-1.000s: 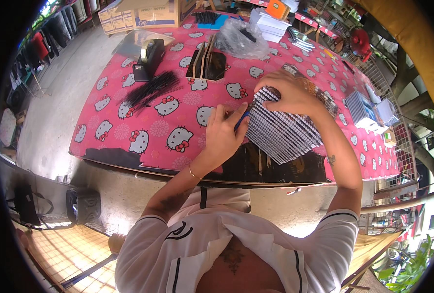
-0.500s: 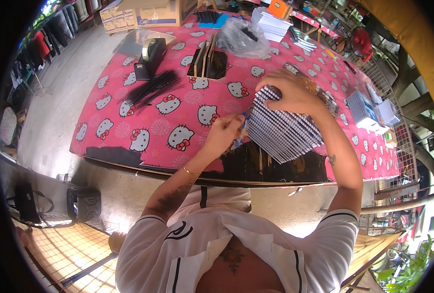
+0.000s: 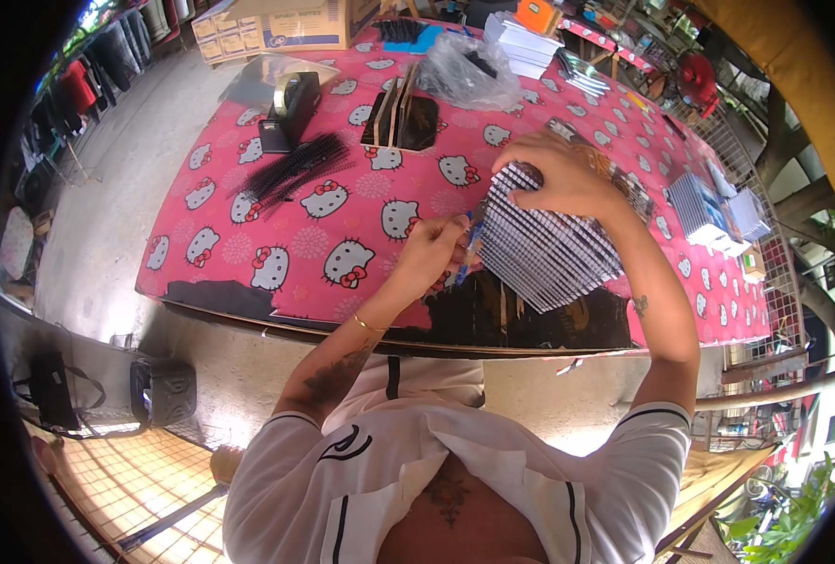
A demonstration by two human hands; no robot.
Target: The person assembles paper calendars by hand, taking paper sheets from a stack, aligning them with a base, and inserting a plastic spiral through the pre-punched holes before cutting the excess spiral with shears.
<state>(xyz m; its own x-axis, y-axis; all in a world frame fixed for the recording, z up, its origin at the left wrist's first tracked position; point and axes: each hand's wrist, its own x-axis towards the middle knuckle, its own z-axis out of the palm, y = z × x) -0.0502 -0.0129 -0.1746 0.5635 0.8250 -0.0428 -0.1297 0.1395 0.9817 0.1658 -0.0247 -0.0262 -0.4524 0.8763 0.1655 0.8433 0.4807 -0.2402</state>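
A stack of spiral-bound notebooks (image 3: 549, 252) stands at the near right of the table, its rows of black coils and white page edges facing me. My right hand (image 3: 560, 177) is closed over the stack's top, fingers spread across its far side and thumb on the near side. At the stack's left edge, my left hand (image 3: 434, 248) is closed with thumb and fingertips together, next to a bluish part of the covers. What its fingers hold, if anything, is hidden. To the left lies a loose bundle of black plastic binding coils (image 3: 297, 171).
A black tape dispenser (image 3: 289, 117) and a wooden slotted stand (image 3: 401, 117) sit beyond the coils. Farther back are a clear plastic bag (image 3: 464, 80), a carton (image 3: 295, 26) and a white paper stack (image 3: 521, 49). More notebooks (image 3: 702, 218) stand at the right.
My left hand has shifted slightly, its fingers turning at the left edge of the notebooks. My right hand and the stack have barely moved.
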